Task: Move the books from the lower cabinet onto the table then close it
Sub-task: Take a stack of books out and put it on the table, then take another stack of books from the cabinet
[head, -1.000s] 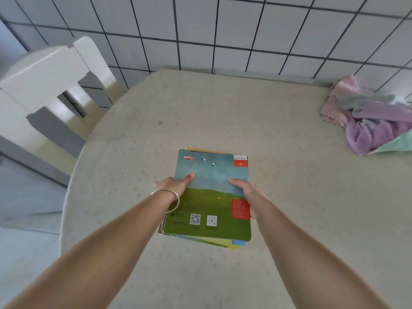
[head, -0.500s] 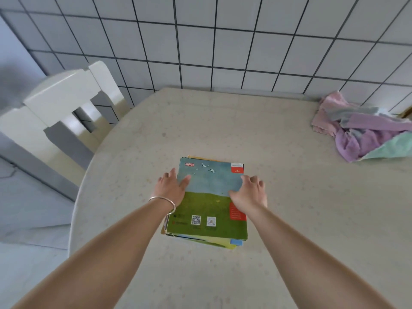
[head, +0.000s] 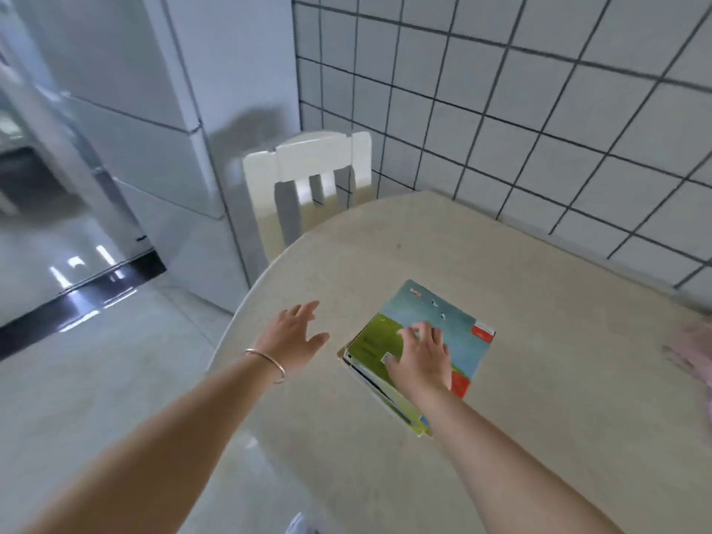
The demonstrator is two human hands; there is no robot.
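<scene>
My right hand [head: 422,358] lay flat on the stack of books [head: 418,350], fingers spread, gripping nothing; my left hand [head: 294,337] hung open beside the stack, holding nothing; the books sat on the round table [head: 539,379]; a white chair [head: 308,186] stood behind.

One stack of books [head: 431,341], one table [head: 539,379], one chair [head: 308,167], two hands, one bracelet [head: 269,360].

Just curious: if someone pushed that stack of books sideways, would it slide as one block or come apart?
Probably it would fan out: the books are thin, with edges already staggered. The covers look glossy, so likely slippery. The right hand resting on top may steady them.
</scene>
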